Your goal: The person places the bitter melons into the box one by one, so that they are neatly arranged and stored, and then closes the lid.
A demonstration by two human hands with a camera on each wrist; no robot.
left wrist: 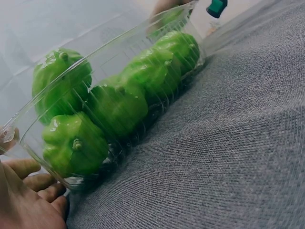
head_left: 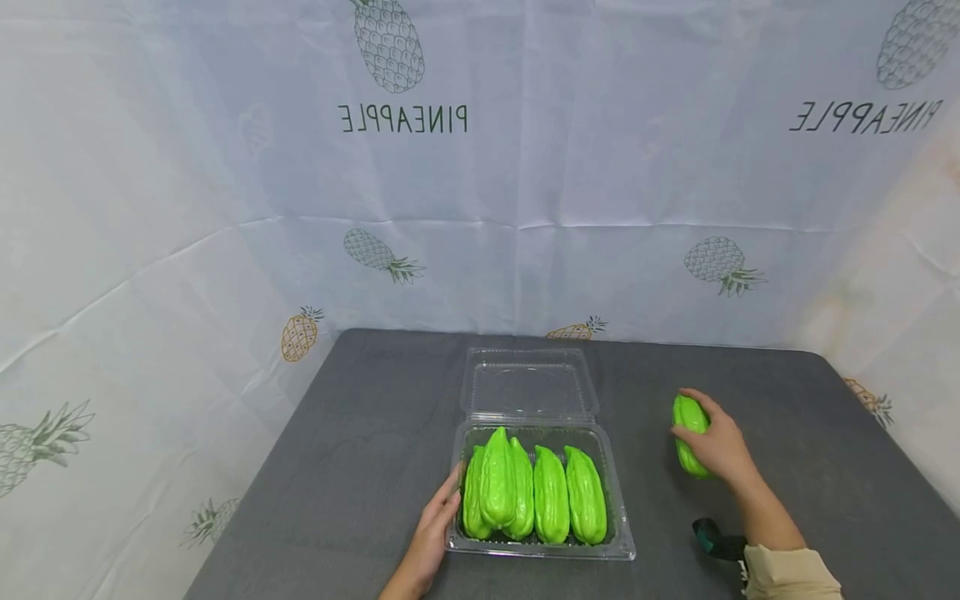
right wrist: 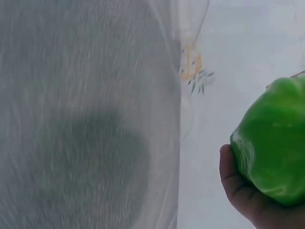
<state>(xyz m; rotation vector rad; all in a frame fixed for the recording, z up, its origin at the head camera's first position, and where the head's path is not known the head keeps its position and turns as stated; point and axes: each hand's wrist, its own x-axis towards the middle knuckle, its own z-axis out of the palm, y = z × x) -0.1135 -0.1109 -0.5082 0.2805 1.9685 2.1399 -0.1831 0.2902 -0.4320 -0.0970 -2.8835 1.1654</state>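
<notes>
Several green, ribbed bitter melons lie side by side in a clear plastic clamshell box; another melon rests on top of those at the left. My left hand touches the box's left side, and in the left wrist view its fingers lie against the near corner. Off to the right of the box, my right hand grips a single bitter melon between thumb and fingers. That melon fills the right edge of the right wrist view, the fingers partly hidden behind it.
The box's clear lid stands folded open toward the back. A dark grey cloth covers the table. Behind it hangs a pale curtain printed with pineapples. A black and green strap sits by the right wrist.
</notes>
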